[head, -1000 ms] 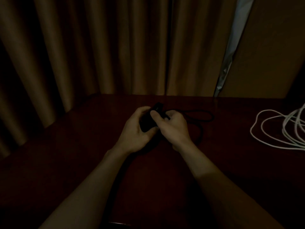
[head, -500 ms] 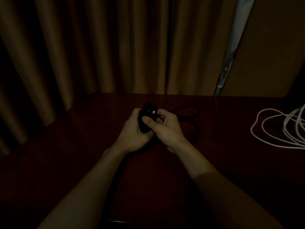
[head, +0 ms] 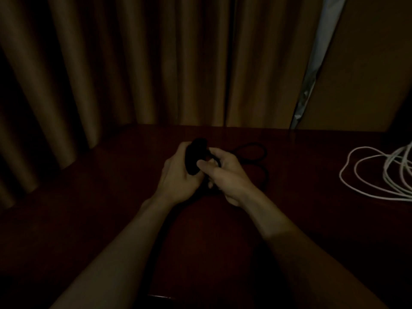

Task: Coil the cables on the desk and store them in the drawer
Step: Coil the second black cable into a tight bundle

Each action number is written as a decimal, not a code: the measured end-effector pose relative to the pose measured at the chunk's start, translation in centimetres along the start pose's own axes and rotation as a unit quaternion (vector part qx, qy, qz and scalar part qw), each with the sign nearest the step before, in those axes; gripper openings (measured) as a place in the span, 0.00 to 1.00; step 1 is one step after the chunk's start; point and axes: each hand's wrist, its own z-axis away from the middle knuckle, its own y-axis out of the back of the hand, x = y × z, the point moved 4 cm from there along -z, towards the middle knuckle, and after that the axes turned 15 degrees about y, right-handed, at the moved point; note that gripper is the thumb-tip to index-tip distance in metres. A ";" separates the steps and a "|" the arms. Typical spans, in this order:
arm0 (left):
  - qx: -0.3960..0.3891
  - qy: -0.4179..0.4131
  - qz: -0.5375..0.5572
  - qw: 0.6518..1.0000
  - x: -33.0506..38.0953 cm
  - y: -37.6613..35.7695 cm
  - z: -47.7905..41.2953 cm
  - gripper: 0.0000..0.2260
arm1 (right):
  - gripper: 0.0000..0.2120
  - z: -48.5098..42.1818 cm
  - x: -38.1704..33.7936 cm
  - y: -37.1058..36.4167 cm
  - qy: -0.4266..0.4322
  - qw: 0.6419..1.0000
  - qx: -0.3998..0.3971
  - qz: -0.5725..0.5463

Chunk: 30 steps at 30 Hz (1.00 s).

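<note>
A: Hands?
B: I see the left hand (head: pixel 176 176) curled round the black cable bundle (head: pixel 193 158); the right hand (head: pixel 226 175) pinches it too; a loose black loop (head: pixel 256 145) lies just beyond the right fingers (head: pixel 218 155) on the worktop (head: pixel 107 197).
A: White cable (head: pixel 356 168)?
B: Well right of the fingers; on the worktop; untouched.

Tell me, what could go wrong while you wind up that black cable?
Both the left hand and right hand grip the small black cable bundle; if either loosens, the coil might spring apart. Its loose tail, looped on the desk, could knot as it gets pulled in. The dim light may hide tangles.
</note>
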 end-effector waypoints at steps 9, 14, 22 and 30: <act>-0.058 0.048 0.037 0.997 -0.4 -0.3 -0.5 0.23 | 0.14 0.3 -0.8 0.4 0.016 0.999 0.017 -0.025; -0.133 0.143 0.158 0.968 -0.9 0.2 -0.8 0.24 | 0.13 0.6 -1.2 1.3 0.038 0.995 -0.094 0.015; -0.121 0.143 0.148 0.971 -0.6 -0.8 -0.5 0.12 | 0.18 0.4 -0.1 1.0 -0.011 0.998 -0.048 0.047; 0.045 0.010 -0.037 0.998 0.4 -0.4 -0.2 0.13 | 0.14 0.1 -0.1 -0.5 0.023 0.999 0.027 -0.030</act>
